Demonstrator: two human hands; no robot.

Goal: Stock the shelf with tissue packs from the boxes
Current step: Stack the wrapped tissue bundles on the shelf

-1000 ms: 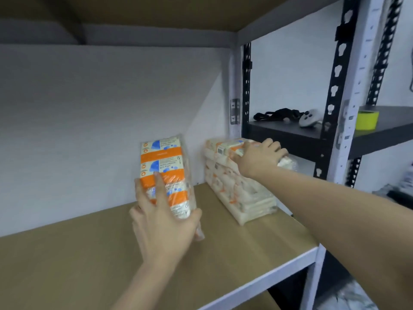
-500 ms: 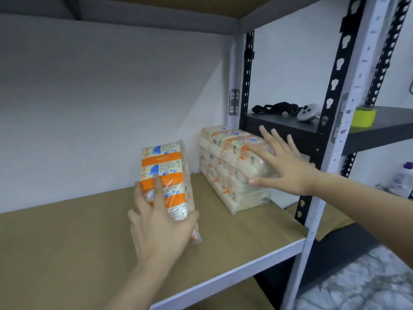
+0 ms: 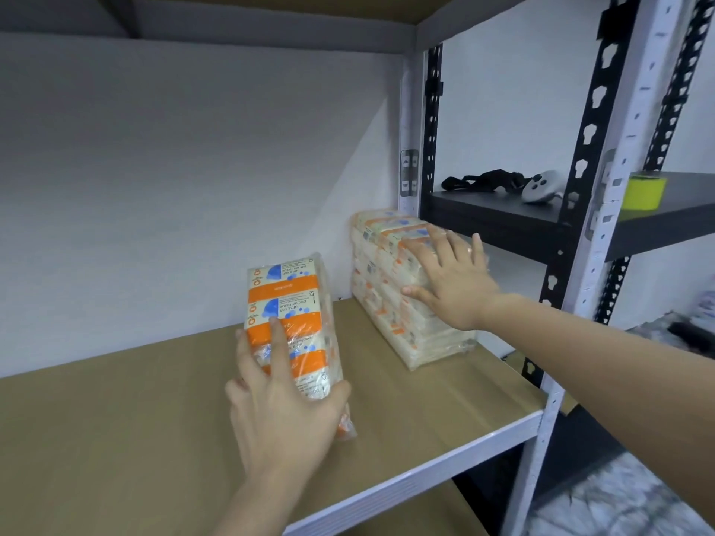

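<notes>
A: We have the left hand (image 3: pixel 282 408) grasping the upright tissue pack (image 3: pixel 288 323), thumb on one side and fingers up its face, and the pack stands on the shelf (image 3: pixel 116 439) about midway along it, nearer the back wall than the front edge. What worries us?

B: It is tall and narrow and looks tilted. If we let go too early, we judge it could tip toward the front edge. The slick wrapper could also slide on the board.

A: And the right hand (image 3: pixel 452 288)?

B: Its fingers are straight and spread, pressing flat on the stack of packs (image 3: pixel 402 295) in the back right corner. If we push too hard there, we could skew the stack or nudge it past the right edge, which looks open between the posts.

A: The boxes?

B: None show, so we cannot tell what remains in them. The shelf itself carries just that stack and our one pack, set apart with a gap between.
</notes>
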